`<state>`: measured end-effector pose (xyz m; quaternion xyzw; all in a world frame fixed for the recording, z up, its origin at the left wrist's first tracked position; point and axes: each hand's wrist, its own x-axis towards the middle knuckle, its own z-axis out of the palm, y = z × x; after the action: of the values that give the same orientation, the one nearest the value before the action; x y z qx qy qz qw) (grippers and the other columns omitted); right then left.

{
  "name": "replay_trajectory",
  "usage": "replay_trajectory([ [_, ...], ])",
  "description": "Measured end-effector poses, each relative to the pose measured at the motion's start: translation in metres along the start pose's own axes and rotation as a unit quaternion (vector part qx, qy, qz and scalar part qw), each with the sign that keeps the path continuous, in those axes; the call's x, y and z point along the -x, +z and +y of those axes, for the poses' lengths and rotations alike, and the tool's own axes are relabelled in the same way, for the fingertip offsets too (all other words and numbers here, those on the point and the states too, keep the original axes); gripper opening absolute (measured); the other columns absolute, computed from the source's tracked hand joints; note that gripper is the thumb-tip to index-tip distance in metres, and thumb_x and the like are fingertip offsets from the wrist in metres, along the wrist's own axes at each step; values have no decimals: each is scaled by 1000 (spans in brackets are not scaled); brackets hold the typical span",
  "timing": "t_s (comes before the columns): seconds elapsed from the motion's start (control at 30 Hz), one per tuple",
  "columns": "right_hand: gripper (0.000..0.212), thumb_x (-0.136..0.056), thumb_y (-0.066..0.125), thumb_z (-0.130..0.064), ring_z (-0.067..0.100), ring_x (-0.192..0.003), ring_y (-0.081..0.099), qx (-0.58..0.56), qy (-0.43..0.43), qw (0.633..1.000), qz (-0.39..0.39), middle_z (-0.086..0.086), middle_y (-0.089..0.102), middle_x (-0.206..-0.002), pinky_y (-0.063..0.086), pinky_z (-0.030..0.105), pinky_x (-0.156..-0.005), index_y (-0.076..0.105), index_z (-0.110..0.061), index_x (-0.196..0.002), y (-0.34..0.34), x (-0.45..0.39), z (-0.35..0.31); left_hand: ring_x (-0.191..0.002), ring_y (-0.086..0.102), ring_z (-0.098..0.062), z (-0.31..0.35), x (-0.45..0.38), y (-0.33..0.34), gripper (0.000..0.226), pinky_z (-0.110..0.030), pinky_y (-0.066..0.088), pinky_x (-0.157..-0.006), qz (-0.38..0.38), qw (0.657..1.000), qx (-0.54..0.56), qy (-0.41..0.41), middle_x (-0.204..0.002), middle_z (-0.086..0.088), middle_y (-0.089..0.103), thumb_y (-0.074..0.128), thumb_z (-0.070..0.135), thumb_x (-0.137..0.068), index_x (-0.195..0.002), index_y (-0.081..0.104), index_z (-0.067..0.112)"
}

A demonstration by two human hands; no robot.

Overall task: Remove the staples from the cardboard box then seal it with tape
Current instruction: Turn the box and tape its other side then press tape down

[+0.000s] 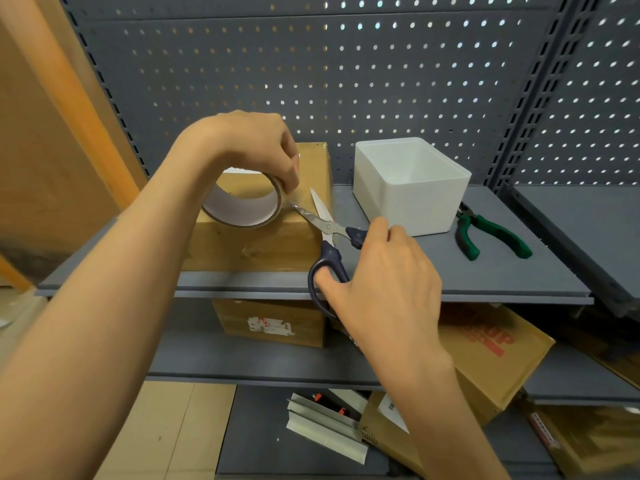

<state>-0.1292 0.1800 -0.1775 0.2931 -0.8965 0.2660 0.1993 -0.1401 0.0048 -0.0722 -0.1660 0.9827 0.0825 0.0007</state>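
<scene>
On the grey shelf, the left hand grips the tape roll atop the cardboard box; the right hand grasps open scissors at the tape.

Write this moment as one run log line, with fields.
stage: cutting tape | left hand: holds tape roll on cardboard box | right hand: scissors, blades open at tape | pliers: idle on shelf
</scene>
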Motion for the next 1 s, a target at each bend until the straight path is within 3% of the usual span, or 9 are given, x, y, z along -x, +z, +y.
replay_trajectory([
  [0.13, 45, -66, 76, -44, 17, -57, 41, 33, 28, 999, 32, 5, 56, -71, 27, 21, -51, 53, -10, -83, 7, 0, -5, -63, 48, -10, -2, -3, 0, 5, -25, 37, -59, -5, 1000, -14, -2, -60, 12, 57, 71, 31, -72, -70, 71, 27],
  [0.2, 43, -68, 77, -43, 15, -57, 33, 30, 19, 999, 13, 3, 54, -69, 17, 17, -44, 53, -11, -83, 0, 0, -9, -63, 48, -10, -3, -3, 0, 5, -25, 37, -60, -3, 1000, -11, -5, -59, 12, 57, 71, 32, -71, -69, 71, 28],
  [0.3, 38, -83, 61, -46, 15, -65, 39, 20, -4, 999, -36, -1, 49, -83, 10, 13, -46, 47, -15, -99, -3, -1, -6, -63, 48, -10, -4, -4, 0, 5, -25, 36, -60, -3, 1000, -5, -8, -59, 13, 57, 70, 31, -73, -70, 71, 27],
  [0.37, 42, -68, 78, -44, 17, -49, 43, 27, 14, 999, -45, 1, 56, -68, 1, 11, -46, 53, -13, -83, -6, -1, -10, -65, 49, -10, -3, -5, 0, 5, -26, 37, -62, -3, 1000, -5, -10, -61, 13, 58, 70, 32, -73, -69, 71, 28],
  [0.43, 43, -62, 83, -41, 15, -43, 34, 34, 14, 999, -33, 0, 54, -59, -3, 12, -46, 51, -14, -74, -10, -2, -15, -65, 49, -10, -2, -5, 0, 5, -27, 37, -64, -3, 1000, -5, -14, -61, 13, 58, 70, 32, -73, -69, 70, 28],
  [0.53, 31, -88, 58, -42, 17, -61, 36, -2, -11, 999, -53, -2, 43, -77, 7, 17, -44, 36, -19, -88, -7, 2, -7, -68, 49, -12, -1, -5, 0, 5, -27, 37, -65, -2, 1000, 0, -18, -64, 13, 58, 70, 31, -73, -70, 70, 28],
  [0.7, 30, -95, 43, -45, 21, -90, 60, -31, -18, 993, -115, -4, 44, -91, 16, 15, -47, 40, -18, -109, -6, 1, -8, -67, 48, -12, -7, -1, -1, 9, -27, 35, -59, 0, 999, 40, -22, -64, 9, 59, 69, 28, -75, -66, 70, 26],
  [0.9, 31, -92, 45, -47, 16, -73, 42, -76, 10, 992, -98, -6, 41, -86, 27, 24, -56, 29, -21, -92, -9, -7, -8, -70, 55, -11, -20, 10, -7, 13, -26, 40, -68, 23, 990, 136, -2, -70, 5, 66, 69, 21, -77, -64, 70, 23],
  [1.0, 30, -90, 50, -47, 16, -76, 48, -110, 18, 990, -85, -6, 46, -88, 33, 23, -61, 34, -22, -93, -10, -12, -8, -70, 58, -11, -26, 20, -11, 10, -28, 44, -71, 70, 981, 182, 2, -72, 3, 68, 70, 22, -78, -68, 72, 21],
])
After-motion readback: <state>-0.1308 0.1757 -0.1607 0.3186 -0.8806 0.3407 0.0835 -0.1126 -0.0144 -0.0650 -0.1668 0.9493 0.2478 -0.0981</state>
